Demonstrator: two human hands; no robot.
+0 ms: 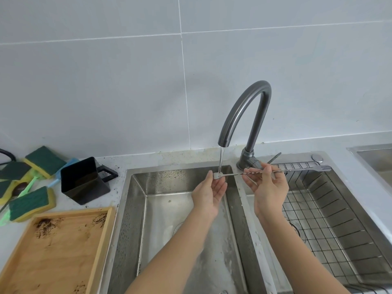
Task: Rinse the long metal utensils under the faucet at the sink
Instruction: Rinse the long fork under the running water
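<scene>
A long metal utensil (235, 174) with a twisted shaft and a forked far end lies level across the sink divider. Its small spoon end sits under the thin stream of water from the grey curved faucet (244, 111). My right hand (268, 188) pinches the twisted shaft in its fingertips, and a second thin metal rod slants down through the same fingers. My left hand (210, 193) is palm up over the left sink basin (135, 209), its thumb and fingertips on the spoon end in the stream.
A wire rack (331, 219) fills the right basin. On the counter to the left stand a black square cup (84, 181), several green and yellow sponges (29, 203) and a wooden tray (55, 251) with dark crumbs. Another metal basin (375, 160) shows at the far right.
</scene>
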